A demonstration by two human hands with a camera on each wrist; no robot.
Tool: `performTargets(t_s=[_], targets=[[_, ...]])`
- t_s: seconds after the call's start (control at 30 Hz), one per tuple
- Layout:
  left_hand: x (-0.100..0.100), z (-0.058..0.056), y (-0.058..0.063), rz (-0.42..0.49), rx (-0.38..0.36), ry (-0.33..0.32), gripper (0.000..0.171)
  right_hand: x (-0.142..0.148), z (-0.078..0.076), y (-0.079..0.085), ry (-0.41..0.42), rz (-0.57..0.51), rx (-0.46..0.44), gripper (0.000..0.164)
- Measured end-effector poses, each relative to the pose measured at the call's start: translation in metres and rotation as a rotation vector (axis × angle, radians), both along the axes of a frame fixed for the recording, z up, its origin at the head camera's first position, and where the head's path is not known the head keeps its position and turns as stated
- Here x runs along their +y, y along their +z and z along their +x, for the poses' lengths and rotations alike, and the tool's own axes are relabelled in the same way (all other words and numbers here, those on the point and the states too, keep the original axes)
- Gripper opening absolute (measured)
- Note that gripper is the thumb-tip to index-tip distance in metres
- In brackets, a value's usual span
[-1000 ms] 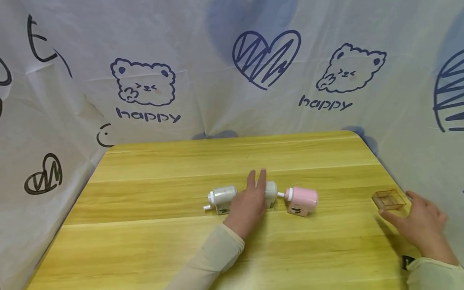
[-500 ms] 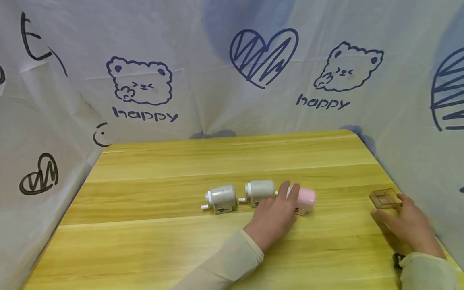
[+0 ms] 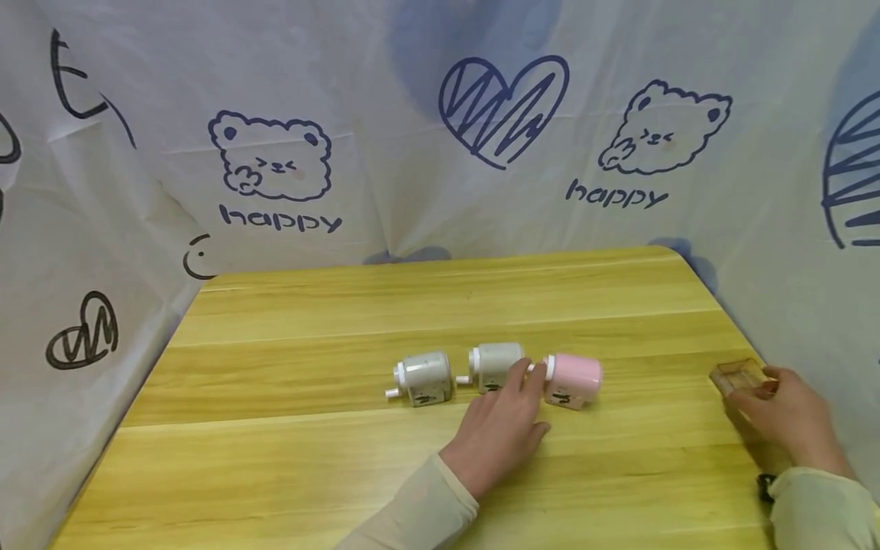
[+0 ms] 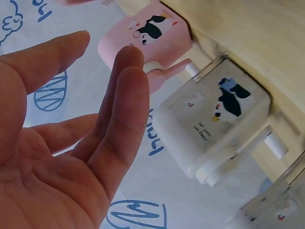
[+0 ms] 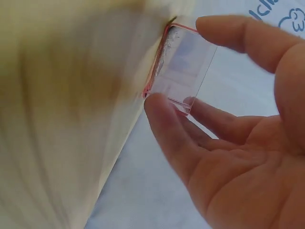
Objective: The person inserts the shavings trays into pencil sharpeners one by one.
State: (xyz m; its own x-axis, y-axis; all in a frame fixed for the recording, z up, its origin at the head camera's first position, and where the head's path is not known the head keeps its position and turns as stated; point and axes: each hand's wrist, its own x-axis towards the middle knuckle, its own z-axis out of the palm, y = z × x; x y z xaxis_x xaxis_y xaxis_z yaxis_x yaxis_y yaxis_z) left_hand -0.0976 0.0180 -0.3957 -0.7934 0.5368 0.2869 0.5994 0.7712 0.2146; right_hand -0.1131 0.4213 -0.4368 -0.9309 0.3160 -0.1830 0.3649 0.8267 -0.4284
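Three small hand-crank pencil sharpeners stand in a row on the table: a grey one (image 3: 428, 380) at left, another grey one (image 3: 496, 360) in the middle and a pink one (image 3: 577, 374) at right. My left hand (image 3: 496, 431) is in front of the middle and pink ones, its fingertips overlapping the gap between them. In the left wrist view its fingers are relaxed with nothing held, and the middle sharpener (image 4: 214, 119) shows a printed cartoon. At the table's right edge my right hand (image 3: 797, 416) pinches a small clear plastic box (image 5: 183, 67) between thumb and fingers.
The wood-grain table (image 3: 289, 473) has a rounded far right corner. A white cloth (image 3: 385, 153) printed with bears and hearts hangs behind it and at both sides. A dark band (image 3: 765, 487) shows at my right wrist.
My left hand has moved right from the middle sharpener, passed over the pink one, then drawn back a little left. My right hand's fingers have closed on the clear box.
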Motion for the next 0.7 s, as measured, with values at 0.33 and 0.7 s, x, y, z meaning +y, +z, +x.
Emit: performTargets(t_s=[0.33, 0.7], targets=[[-0.002, -0.007, -0.007, 0.038, 0.048, -0.001, 0.07, -0.033, 0.006, 0.004, 0.316, -0.187, 0.113, 0.082], [-0.003, -0.009, -0.009, 0.04, 0.024, 0.003, 0.067, -0.074, 0.015, 0.003, 0.535, -0.154, 0.124, 0.077]])
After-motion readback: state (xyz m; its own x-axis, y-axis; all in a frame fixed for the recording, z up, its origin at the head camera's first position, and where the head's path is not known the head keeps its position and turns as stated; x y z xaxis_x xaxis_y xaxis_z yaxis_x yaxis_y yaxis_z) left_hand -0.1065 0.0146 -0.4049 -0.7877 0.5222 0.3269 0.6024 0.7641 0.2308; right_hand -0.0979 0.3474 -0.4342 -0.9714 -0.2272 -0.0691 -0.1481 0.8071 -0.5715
